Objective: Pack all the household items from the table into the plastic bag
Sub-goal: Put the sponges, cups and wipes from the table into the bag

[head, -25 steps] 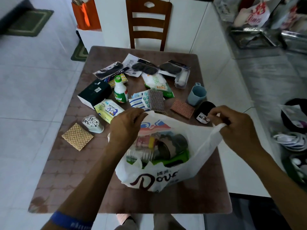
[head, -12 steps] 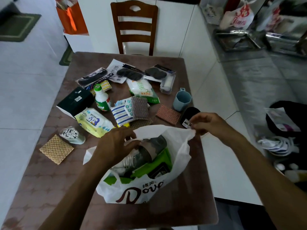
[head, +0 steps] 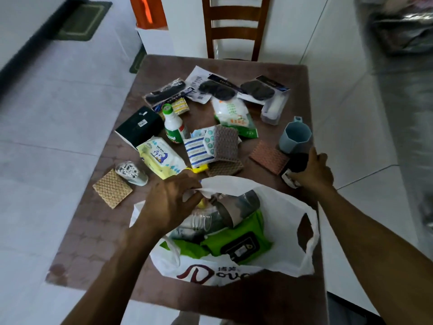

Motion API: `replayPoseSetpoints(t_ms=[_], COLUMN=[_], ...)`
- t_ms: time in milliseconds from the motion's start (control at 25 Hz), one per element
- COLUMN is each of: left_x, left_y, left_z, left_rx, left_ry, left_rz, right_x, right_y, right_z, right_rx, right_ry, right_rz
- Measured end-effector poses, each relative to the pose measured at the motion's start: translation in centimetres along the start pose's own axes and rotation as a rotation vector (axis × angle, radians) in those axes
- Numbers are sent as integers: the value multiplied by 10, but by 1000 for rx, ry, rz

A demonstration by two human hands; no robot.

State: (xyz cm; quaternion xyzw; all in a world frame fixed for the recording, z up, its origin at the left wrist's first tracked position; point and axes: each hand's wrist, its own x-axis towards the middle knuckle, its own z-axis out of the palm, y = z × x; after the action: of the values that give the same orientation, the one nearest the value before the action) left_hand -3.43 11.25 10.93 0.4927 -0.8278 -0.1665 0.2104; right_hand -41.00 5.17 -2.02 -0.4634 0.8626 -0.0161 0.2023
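White plastic bag reads "Dove" in maroon.

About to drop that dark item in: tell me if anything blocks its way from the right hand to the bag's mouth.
Nothing visible does. The right hand grips the dark item just beyond the plastic bag, whose mouth the left hand holds open by the far rim.

The left hand covered part of the plastic bag mouth. The right hand hid most of a dark object. The chair top and blurred right-side clutter were cropped.
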Motion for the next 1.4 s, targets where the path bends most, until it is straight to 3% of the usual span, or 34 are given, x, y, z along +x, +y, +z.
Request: replayPoseSetpoints(t_ms=[160,280,400,520,640,760,800,880,1000,1080,1200,1400], left_x=[-3,-15,-35,-51,-55,-61,-63,-65,-71,-73,-70,-69], left_y=[3,-6,-24,-36,-42,-42,-43,-47,-57,-61,-60,-53], left_z=[-5,-16,-21,-21,-20,-18,-19,-25,-38,-44,-43,-37], left_rx=[-5,50,322,370,193,103,65,-39,-105,-112,-166,-170], left_ry=[-1,11,-235,-350,-270,-229,-217,-195,-105,-65,-36,-40], left_rz=[-31,-90,-317,-437,-418,-362,-342,-296,-238,-219,-171,-199], right_x=[-30,-91,-186,-270,-301,-280,-267,-251,-260,-270,-263,-255], right_y=[-11,-17,-26,-46,-82,-96,-97,-98,-106,-109,-110,-108], right_z=[-5,-42,-101,-121,-86,-34,-21,8,55,80,85,78], right_rx=[185,590,902,999,734,371,357,560,737,621,519,58], right_ry=[-169,-26,189,83,-178,-354,-408,-484,-392,-273,-125,-172], right_rz=[41,55,-176,-554,-659,-503,-414,-241,-248,-348,-342,-386])
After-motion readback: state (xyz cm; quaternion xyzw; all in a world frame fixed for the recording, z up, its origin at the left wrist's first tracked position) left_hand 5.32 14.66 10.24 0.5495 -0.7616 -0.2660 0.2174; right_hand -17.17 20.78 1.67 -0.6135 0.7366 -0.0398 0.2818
